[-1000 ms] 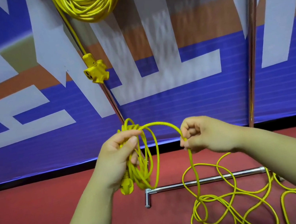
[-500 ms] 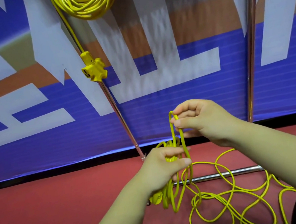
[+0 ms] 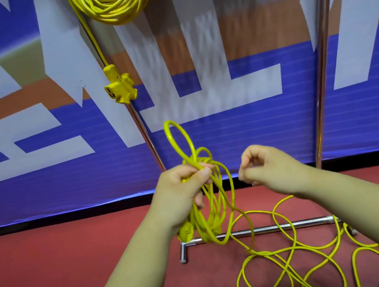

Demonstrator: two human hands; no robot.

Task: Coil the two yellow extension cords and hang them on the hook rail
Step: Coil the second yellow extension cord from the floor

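At centre frame, the left hand (image 3: 181,193) grips the partly wound second cord (image 3: 215,213), thumb clamped over the gathered turns. One loop stands up above the fist and the rest hang below it. A yellow plug (image 3: 186,233) shows just under the wrist, partly hidden by the hand. To the right, near but apart, the right hand (image 3: 268,170) has its fingers curled in towards the thumb. No cord is seen in it, though motion blur softens the fingertips. The unwound remainder of this cord lies in loose loops on the red floor (image 3: 55,274) at lower right and runs out of the bottom edge. At top centre, the first cord (image 3: 113,4) hangs coiled, its upper part cut off by the frame edge, so its support cannot be seen. Its socket block (image 3: 120,87) dangles beside a slanted steel post (image 3: 142,130). A base bar (image 3: 270,229) lies behind the hanging turns, before a blue and white banner (image 3: 43,189).
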